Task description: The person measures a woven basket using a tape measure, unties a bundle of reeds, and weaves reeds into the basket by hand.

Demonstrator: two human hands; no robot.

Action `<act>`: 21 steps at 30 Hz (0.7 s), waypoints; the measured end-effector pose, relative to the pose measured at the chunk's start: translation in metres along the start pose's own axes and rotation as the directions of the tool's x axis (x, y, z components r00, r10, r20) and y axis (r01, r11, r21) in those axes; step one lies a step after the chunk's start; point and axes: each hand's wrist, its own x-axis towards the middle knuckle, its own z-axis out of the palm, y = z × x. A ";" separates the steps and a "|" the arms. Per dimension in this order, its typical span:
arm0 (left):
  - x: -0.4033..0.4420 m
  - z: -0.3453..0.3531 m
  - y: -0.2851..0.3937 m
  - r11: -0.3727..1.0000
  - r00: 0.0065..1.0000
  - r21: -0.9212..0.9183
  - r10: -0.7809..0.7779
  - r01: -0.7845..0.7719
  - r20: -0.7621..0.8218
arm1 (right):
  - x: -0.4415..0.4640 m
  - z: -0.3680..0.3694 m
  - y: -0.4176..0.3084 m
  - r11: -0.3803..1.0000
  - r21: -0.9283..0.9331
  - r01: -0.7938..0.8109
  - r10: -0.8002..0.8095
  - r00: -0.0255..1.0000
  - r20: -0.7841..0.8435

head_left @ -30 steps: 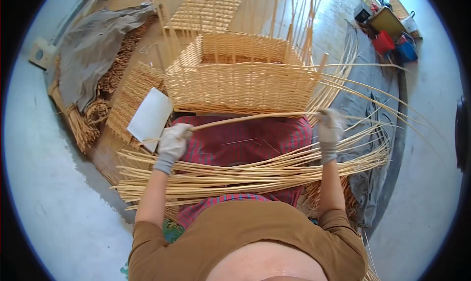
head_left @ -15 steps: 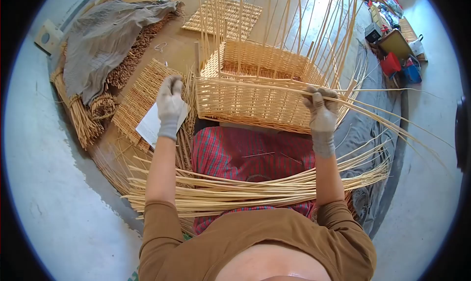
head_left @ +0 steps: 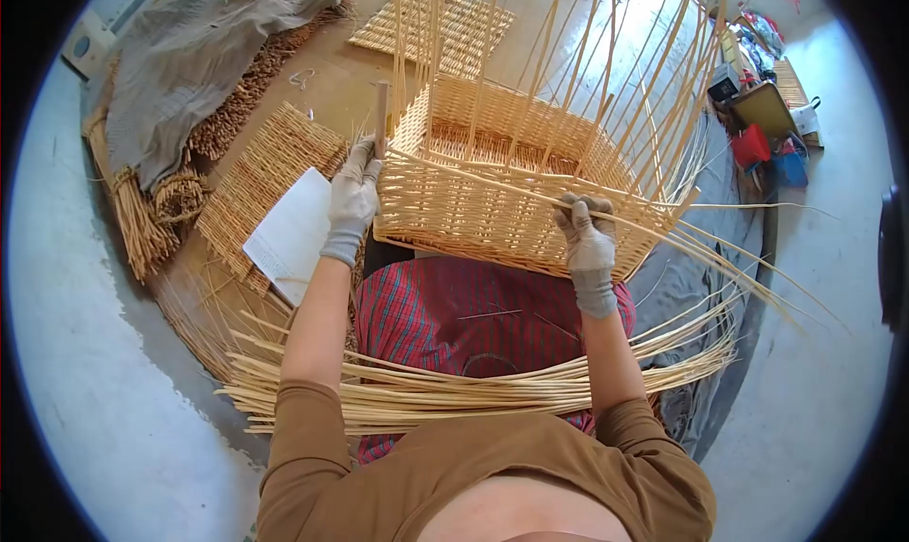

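Observation:
A rectangular wicker basket (head_left: 492,215) with tall upright stakes stands in front of my knees, turned slightly. My right hand (head_left: 587,239), in a pale work glove, is closed on a long willow rod (head_left: 492,184) that runs along the basket's near wall. My left hand (head_left: 356,196), also gloved, is at the basket's near left corner, beside a short thick stick (head_left: 382,116); its fingers are bent around the rod's left end at the rim. Across my lap, over a red checked cloth (head_left: 407,315), lies a bundle of pale rods (head_left: 454,386).
Woven panels (head_left: 270,187) and a white sheet (head_left: 298,230) lie at the left, near rod bundles under a grey cloth (head_left: 175,78). Another woven panel (head_left: 436,29) is behind the basket. A red container (head_left: 750,146) stands at the far right.
The rod has gone from over my lap to the basket's near wall. My left hand, open and raised half a second ago, has come to the corner. The basket has turned in view.

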 end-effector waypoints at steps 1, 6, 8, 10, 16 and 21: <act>0.000 0.000 0.000 0.998 0.999 0.056 0.022 -0.020 -0.025 | 0.002 0.004 -0.007 0.998 -0.052 -0.032 0.033 0.999 0.005; -0.016 0.006 0.035 0.964 0.979 -0.220 -0.176 0.150 -0.106 | 0.040 0.000 -0.009 0.964 -0.113 -0.240 0.232 0.969 -0.082; -0.020 0.007 0.049 0.956 0.915 0.269 0.208 -0.115 -0.346 | 0.057 -0.003 -0.004 0.963 -0.108 -0.248 0.241 0.968 -0.073; -0.007 0.021 0.055 0.894 0.809 0.291 0.437 -0.341 -0.394 | 0.067 -0.002 -0.005 0.950 -0.157 -0.271 0.257 0.961 -0.101; 0.024 0.062 0.039 0.801 0.987 0.589 0.014 -0.108 0.163 | 0.064 -0.007 -0.001 0.960 -0.145 -0.241 0.231 0.969 -0.082; 0.024 0.031 0.088 0.940 0.832 0.321 -0.268 0.115 0.485 | 0.057 0.007 -0.009 0.946 -0.274 -0.175 0.146 0.981 -0.124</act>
